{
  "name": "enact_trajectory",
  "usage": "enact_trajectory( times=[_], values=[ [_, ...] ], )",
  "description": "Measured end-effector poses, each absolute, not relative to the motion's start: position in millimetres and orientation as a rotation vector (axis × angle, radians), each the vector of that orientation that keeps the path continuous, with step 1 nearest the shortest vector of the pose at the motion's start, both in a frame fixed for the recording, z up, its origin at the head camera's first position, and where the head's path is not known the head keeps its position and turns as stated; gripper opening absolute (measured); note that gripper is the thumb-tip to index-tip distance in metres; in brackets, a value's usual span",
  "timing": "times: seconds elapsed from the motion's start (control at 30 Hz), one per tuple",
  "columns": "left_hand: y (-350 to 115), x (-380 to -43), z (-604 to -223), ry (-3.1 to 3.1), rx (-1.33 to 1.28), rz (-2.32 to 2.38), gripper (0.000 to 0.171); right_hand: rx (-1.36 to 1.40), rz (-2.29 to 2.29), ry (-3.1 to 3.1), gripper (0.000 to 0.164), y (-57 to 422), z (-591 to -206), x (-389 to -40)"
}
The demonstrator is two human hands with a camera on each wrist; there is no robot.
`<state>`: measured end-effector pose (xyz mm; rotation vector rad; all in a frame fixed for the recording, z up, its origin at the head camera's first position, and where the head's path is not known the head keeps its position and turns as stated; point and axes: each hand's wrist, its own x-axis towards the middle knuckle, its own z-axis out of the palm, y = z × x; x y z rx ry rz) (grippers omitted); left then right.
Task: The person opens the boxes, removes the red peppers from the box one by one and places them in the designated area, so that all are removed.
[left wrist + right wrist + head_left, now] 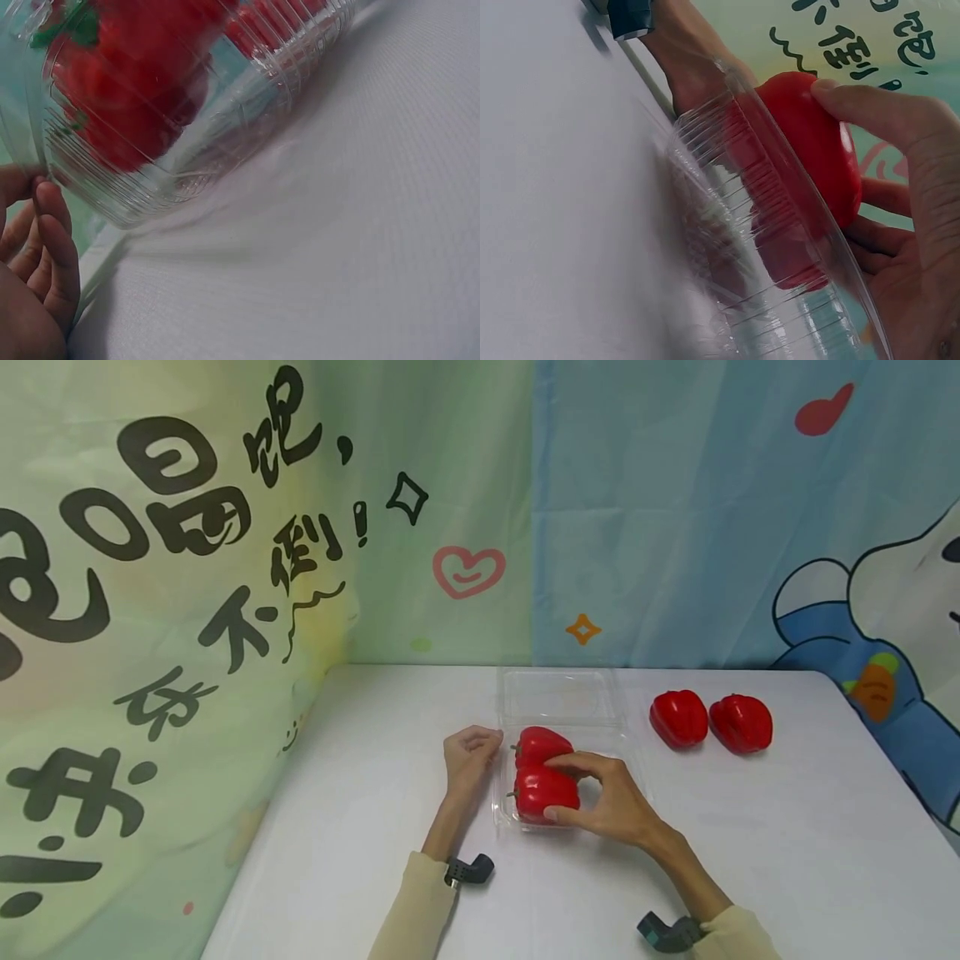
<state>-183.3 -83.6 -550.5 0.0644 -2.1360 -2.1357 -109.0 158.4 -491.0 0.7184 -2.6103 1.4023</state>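
Note:
A clear plastic clamshell box (628, 747) lies on the table with its lid (557, 695) folded back. My left hand (471, 762) pinches the box's left rim between thumb and finger, as the left wrist view shows at the ribbed wall (105, 199). Inside the box are two red bell peppers with green stems pointing left. My right hand (621, 797) grips the nearer bell pepper (542, 795), thumb on its near side and fingers on its far side. Right behind that one sits the farther bell pepper (540, 742). In the right wrist view, the gripped pepper (817, 150) rises above the box's rim.
Two more red bell peppers, a left one (678, 720) and a right one (741, 724), lie side by side right of the box on the white table (360, 827). A printed curtain (450, 460) hangs behind and to the left of the table.

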Motion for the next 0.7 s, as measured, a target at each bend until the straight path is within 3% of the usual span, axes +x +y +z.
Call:
enact_trajectory(
  times=[0.7],
  values=[
    [-81.9,-177.0,-545.9,-2.153,0.157,-2.146,0.013,0.618,1.451,-2.557,0.066,172.8,-476.3,-100.4]
  ],
)
